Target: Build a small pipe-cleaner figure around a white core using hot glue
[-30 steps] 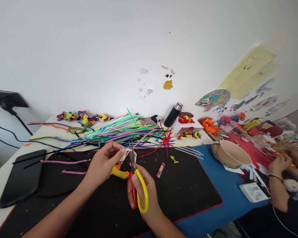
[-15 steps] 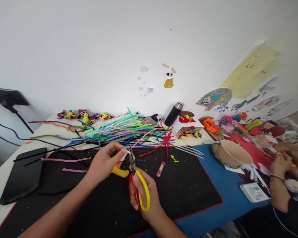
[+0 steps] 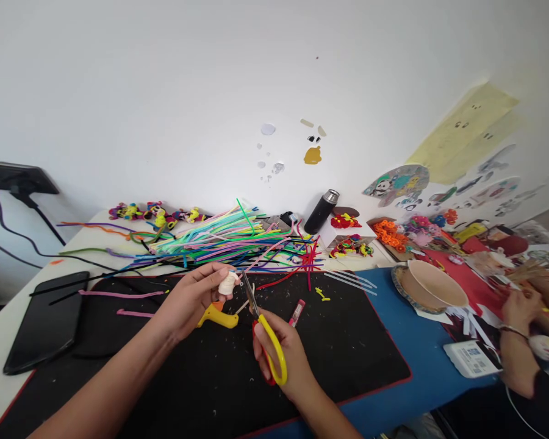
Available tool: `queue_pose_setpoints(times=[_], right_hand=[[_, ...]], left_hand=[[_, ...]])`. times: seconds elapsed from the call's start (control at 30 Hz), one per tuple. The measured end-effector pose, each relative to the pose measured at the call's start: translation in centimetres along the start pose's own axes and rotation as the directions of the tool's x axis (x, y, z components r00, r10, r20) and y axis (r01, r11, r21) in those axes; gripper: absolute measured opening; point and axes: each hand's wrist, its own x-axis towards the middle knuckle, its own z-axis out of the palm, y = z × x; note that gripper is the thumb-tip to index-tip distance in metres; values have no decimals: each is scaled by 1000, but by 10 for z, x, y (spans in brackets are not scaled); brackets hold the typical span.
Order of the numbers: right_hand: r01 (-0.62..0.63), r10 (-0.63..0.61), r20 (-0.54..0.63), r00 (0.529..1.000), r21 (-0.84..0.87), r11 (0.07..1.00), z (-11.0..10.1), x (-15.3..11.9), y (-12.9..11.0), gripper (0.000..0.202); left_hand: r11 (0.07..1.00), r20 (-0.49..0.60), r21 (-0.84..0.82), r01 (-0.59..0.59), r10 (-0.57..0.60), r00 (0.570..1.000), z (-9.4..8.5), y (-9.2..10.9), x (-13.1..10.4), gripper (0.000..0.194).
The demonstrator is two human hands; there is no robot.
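My left hand [image 3: 196,299] pinches a small cream-white coiled piece [image 3: 229,284], which looks like wound pipe cleaner. In my right hand [image 3: 286,347] is a pair of scissors [image 3: 274,350] with one yellow and one red handle. The blades point up and away, their tips just right of the coiled piece and apart from it. A thin cream strip [image 3: 244,306] shows beside the blades; whether it lies on the mat or falls, I cannot tell. Just beyond my left hand lies a yellow glue gun [image 3: 224,317], partly hidden by the fingers.
A black mat [image 3: 348,347] covers the desk, with a pink-red packet [image 3: 297,312] and yellow scraps [image 3: 322,294] on it. Behind lie many coloured pipe cleaners [image 3: 219,241] and a black flask [image 3: 321,212]. A phone-like black slab [image 3: 48,323] is left; another person's hand [image 3: 521,311] works right.
The scissors have moved right and slightly down, away from the coiled piece. That piece now shows more fully in my left hand, and a cream strip has appeared near the blades.
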Motion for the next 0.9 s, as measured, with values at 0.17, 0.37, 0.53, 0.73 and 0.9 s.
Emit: queue_pose_setpoints(times=[0.17,0.37,0.53,0.73,0.9], right_hand=[[-52,54,-1,999,-256,965,-21,2,0,71],[120,-124,74,990,-896,427,-39,-7,-26,46],[84,-65,73,995,-980,182,-44,-9,-42,48],[87,30,86,996,-996,-12,-42,-4,-45,42],[99,-5,99,995,-991,93,-45,-4,-41,41]], left_hand=[[994,66,-67,81,-77,995,1,3,-3,31],[989,108,-95,114,-104,989,7,5,-7,33],[990,93,-83,110,-102,990,8,5,-7,32],[992,80,-54,117,-113,990,9,3,-9,31],[997,57,-17,80,-79,995,10,1,-7,32]])
